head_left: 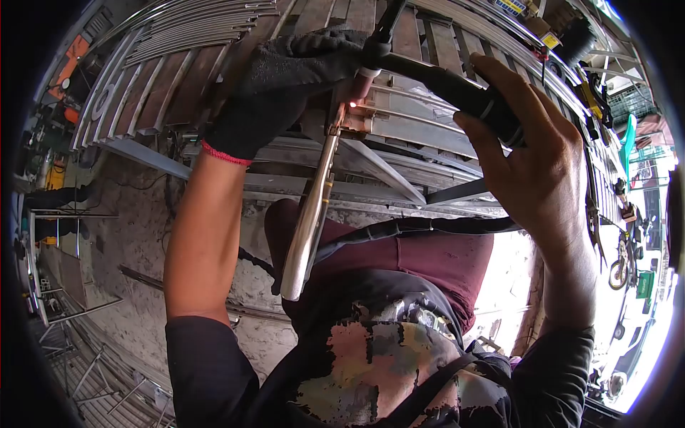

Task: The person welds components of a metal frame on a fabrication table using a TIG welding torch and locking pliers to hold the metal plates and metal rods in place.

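My right hand (539,146) is bare and grips the black handle of a TIG welding torch (457,89) between thumb and fingers. The torch head points down, and below its pinkish cup (362,84) a small spot glows orange on the metal. My left hand (285,75), in a black glove with a red cuff, is closed right beside the torch head; what lies in its fingers is hidden. Just under the glowing spot, a shiny metal tube (307,228) runs down toward my body. Flat metal bars (428,125) extend right from the joint.
A slatted metal bench (157,93) stands in front, with thin metal rods (200,28) at its far left. A black cable (428,226) crosses over my lap. Metal frames (78,314) stand at the lower left. Vehicles (638,321) are outside at the right.
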Available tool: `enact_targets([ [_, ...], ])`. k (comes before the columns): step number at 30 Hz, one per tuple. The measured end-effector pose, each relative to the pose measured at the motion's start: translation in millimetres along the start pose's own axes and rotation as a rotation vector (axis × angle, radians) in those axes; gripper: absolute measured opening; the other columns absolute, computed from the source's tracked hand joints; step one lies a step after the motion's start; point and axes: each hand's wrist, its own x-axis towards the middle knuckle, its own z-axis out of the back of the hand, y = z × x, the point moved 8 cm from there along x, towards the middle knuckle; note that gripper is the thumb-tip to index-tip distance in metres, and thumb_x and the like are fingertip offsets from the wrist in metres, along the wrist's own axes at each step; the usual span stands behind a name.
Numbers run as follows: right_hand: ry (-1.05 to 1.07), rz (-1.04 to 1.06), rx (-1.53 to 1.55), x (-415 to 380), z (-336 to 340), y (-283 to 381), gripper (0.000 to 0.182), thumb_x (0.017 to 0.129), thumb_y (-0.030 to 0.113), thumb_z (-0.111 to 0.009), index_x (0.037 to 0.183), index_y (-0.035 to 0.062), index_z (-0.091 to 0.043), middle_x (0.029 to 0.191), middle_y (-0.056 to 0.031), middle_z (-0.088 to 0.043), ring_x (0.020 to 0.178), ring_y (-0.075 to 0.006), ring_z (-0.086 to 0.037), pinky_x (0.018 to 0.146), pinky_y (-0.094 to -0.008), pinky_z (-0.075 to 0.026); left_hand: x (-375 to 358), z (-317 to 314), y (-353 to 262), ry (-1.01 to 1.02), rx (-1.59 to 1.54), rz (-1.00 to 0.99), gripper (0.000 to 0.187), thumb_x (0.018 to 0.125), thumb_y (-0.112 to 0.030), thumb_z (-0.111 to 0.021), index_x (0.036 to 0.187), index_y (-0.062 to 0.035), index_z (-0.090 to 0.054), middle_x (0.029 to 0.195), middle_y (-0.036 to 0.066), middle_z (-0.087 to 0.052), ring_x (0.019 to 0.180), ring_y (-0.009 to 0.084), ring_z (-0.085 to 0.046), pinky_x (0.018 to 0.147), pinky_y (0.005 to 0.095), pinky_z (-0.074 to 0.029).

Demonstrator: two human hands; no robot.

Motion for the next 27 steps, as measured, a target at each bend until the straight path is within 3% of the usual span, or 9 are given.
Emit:
enact_targets([
  [4, 0.009, -0.026, -0.001, -0.2, 0.1, -1.5, 0.06, 0.097, 0.015, -0.091, 0.153, 0.0145, -0.071, 0.123, -0.0179, -0.083, 0.112, -0.0281, -0.085, 0.091, -0.0408, -0.07, -5.8, 5.4, 10.8, -0.015, 0.303, -0.116, 0.027, 0.107, -0.017, -0.078, 0.132, -0.0073, -0.08, 0.117, 0.007, -0.079, 0.11, 0.0193, -0.075, 0.1, 0.0337, -0.06],
  [10, -0.022, -0.002, 0.022, -0.6, 0.0, 0.2, 0.056, 0.097, 0.015, -0.091, 0.15, 0.0143, -0.073, 0.12, -0.0161, -0.083, 0.108, -0.027, -0.085, 0.088, -0.0396, -0.069, -7.8, 5.8, 16.6, 0.0, 0.381, -0.139, 0.03, 0.104, -0.022, -0.081, 0.131, -0.0105, -0.081, 0.12, 0.01, -0.078, 0.111, 0.0255, -0.075, 0.101, 0.0378, -0.06],
  [12, -0.008, -0.013, 0.001, -0.5, -0.4, 0.5, 0.054, 0.097, 0.014, -0.091, 0.148, 0.0142, -0.074, 0.117, -0.0146, -0.083, 0.104, -0.0261, -0.085, 0.086, -0.0393, -0.068, -4.4, 3.0, 14.0, 0.009, 0.24, -0.091, 0.031, 0.102, -0.024, -0.082, 0.131, -0.0115, -0.082, 0.121, 0.011, -0.078, 0.111, 0.0276, -0.075, 0.101, 0.0392, -0.061],
  [16, -0.012, 0.008, -0.003, 0.4, -1.7, 1.7, 0.052, 0.097, 0.014, -0.091, 0.146, 0.0142, -0.075, 0.11, -0.0123, -0.081, 0.096, -0.025, -0.083, 0.084, -0.0393, -0.067, 5.0, -8.6, 5.7, 0.023, -0.349, -0.007, 0.033, 0.1, -0.027, -0.084, 0.131, -0.0137, -0.083, 0.123, 0.013, -0.077, 0.112, 0.0317, -0.075, 0.102, 0.0419, -0.061],
  [18, -0.025, 0.025, 0.019, 0.0, -1.8, 1.3, 0.053, 0.096, 0.011, -0.091, 0.147, 0.0149, -0.075, 0.113, -0.013, -0.082, 0.1, -0.0261, -0.084, 0.086, -0.0394, -0.067, 5.7, -10.1, 2.0, 0.06, -0.502, -0.022, 0.035, 0.103, -0.014, -0.078, 0.138, -0.0057, -0.079, 0.124, 0.014, -0.08, 0.117, 0.0267, -0.076, 0.103, 0.0403, -0.06],
  [19, -0.025, 0.014, 0.01, 0.2, -0.7, 1.7, 0.054, 0.096, 0.011, -0.091, 0.147, 0.015, -0.075, 0.114, -0.0134, -0.082, 0.102, -0.0265, -0.084, 0.087, -0.0394, -0.067, 0.7, -2.4, 4.2, 0.041, -0.418, -0.028, 0.036, 0.107, -0.012, -0.077, 0.14, 0.0003, -0.079, 0.127, 0.014, -0.082, 0.123, 0.0217, -0.077, 0.106, 0.0371, -0.06],
  [21, -0.023, -0.007, -0.008, 0.9, 4.0, 4.1, 0.055, 0.096, 0.009, -0.091, 0.148, 0.0153, -0.074, 0.118, -0.0141, -0.083, 0.105, -0.0273, -0.085, 0.088, -0.0394, -0.068, -12.4, 9.9, 19.9, 0.017, 0.155, 0.008, 0.033, 0.109, -0.009, -0.073, 0.14, 0.0, -0.079, 0.125, 0.011, -0.082, 0.12, 0.0184, -0.076, 0.105, 0.0357, -0.059],
  [23, 0.001, -0.011, -0.024, -0.3, 3.5, 2.4, 0.057, 0.096, 0.009, -0.09, 0.15, 0.0147, -0.073, 0.121, -0.0154, -0.083, 0.109, -0.028, -0.085, 0.089, -0.0395, -0.068, -7.2, 5.3, 12.9, -0.032, 0.1, -0.284, 0.03, 0.11, -0.003, -0.07, 0.138, -0.0013, -0.08, 0.119, 0.006, -0.082, 0.11, 0.0149, -0.074, 0.1, 0.0338, -0.058],
  [27, -0.002, -0.013, -0.001, -0.9, 3.6, 3.9, 0.057, 0.096, 0.011, -0.091, 0.15, 0.0141, -0.073, 0.119, -0.0156, -0.083, 0.107, -0.0273, -0.085, 0.088, -0.0395, -0.068, -9.8, 6.7, 17.7, -0.035, 0.305, -0.246, 0.033, 0.107, -0.002, -0.07, 0.138, -0.0023, -0.079, 0.121, 0.007, -0.082, 0.111, 0.0179, -0.075, 0.101, 0.0353, -0.059],
])
